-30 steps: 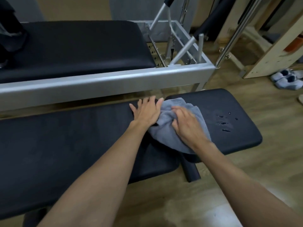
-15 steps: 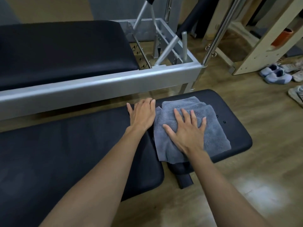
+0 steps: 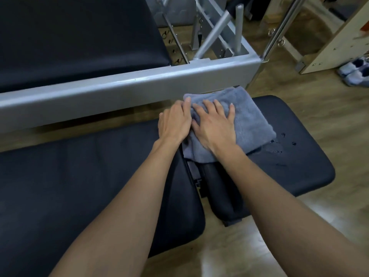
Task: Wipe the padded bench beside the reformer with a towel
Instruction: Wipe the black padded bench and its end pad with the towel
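Right hand [image 3: 214, 126] spread flat on towel [image 3: 251, 120], left hand [image 3: 175, 122] flat, touching its edge. Droplets [image 3: 287, 141] just right of hands on bench [image 3: 299, 172]: sweep there, firm even pressure.

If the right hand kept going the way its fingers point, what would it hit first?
Probably the reformer's grey rail, just beyond the towel under the right hand; the gap is hard to judge.

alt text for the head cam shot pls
Seen from above, a person's right hand presses flat on a grey towel on a black bench, the left hand beside it at the towel's edge. A few drops sit on the bench right of the towel; a silver reformer runs behind.
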The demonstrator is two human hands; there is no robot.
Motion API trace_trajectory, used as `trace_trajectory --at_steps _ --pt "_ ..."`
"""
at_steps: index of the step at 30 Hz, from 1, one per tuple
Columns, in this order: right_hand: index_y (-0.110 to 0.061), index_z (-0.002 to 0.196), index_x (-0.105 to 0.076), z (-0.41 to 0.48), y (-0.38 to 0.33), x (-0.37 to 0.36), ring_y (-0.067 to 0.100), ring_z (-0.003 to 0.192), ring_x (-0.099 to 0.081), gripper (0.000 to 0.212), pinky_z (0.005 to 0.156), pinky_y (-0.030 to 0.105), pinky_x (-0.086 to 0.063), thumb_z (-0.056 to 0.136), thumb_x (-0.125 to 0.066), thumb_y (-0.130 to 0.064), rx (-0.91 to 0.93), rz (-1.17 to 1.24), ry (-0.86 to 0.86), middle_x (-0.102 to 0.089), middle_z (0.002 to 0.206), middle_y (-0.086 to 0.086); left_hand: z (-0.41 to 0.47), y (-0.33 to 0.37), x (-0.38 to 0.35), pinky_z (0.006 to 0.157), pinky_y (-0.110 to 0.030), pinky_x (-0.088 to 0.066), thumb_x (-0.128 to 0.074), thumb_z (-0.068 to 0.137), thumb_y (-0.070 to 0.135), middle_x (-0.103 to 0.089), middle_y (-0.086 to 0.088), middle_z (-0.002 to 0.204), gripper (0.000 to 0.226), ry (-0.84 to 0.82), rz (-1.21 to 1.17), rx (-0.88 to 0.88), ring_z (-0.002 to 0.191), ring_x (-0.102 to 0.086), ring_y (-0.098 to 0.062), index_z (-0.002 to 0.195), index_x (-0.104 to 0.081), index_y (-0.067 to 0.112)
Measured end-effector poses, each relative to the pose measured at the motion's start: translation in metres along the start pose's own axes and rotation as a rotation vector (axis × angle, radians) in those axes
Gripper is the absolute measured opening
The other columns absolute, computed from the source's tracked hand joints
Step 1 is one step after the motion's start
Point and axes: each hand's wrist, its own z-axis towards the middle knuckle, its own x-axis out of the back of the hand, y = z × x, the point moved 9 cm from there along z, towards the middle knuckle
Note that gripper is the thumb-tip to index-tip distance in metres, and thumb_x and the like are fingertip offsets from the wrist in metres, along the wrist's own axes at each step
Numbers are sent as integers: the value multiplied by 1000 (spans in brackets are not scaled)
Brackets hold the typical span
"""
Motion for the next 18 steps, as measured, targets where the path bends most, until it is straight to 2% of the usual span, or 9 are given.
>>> trace_trajectory --at_steps 2,4,7,9,11,14,18 --pt "-25 128 -54 21 -8 1 29 137 -36 44 113 66 -8 97 -32 -46 14 -6 -12 -52 141 2 -2 -5 2 97 -42 -41 -28 102 43 -64 -16 124 48 -10 -62 11 116 -56 -35 125 -55 11" --pt "-26 130 -53 19 -10 5 28 137 -37 44 113 65 -9 97 -33 -46 24 -9 -2 -51 142 2 -3 -8 6 101 -38 -39 -30 102 44 -57 -15 135 50 -1 -158 41 125 -51 -31 136 -46 12" --pt "-28 140 -47 -34 -1 12 25 143 -30 49 114 63 -9 96 -39 -47 84 -6 35 -42 152 0 -10 -8 7 101 -37 -41 -28 100 49 -62 -10 128 52 2 -201 79 120 -55 -28 128 -55 15" --pt "-27 141 -47 -81 5 16 25 143 -32 53 113 62 -13 94 -38 -49 131 -5 47 -42 152 0 -19 0 2 101 -41 -41 -24 100 50 -67 -9 117 53 -24 -115 26 112 -59 -27 114 -62 15" --pt "-27 141 -48 -119 10 20 26 141 -36 55 113 62 -16 93 -37 -51 140 -12 29 -45 151 1 -27 9 -7 110 -46 -30 -20 101 47 -68 -9 116 53 -79 39 -51 113 -58 -27 111 -63 17" --pt "-28 141 -49 -168 21 20 26 141 -38 55 112 63 -19 93 -40 -53 106 -35 9 -45 151 1 -40 13 -14 118 -46 -13 -20 102 45 -63 -10 128 53 -115 185 -107 125 -51 -25 125 -58 17" --pt "-28 141 -50 -209 30 20 26 140 -41 55 112 63 -21 95 -37 -55 99 -65 36 -47 150 1 -44 16 -15 119 -45 -11 -20 102 45 -56 -16 136 57 -118 262 -138 131 -46 -28 134 -50 9"
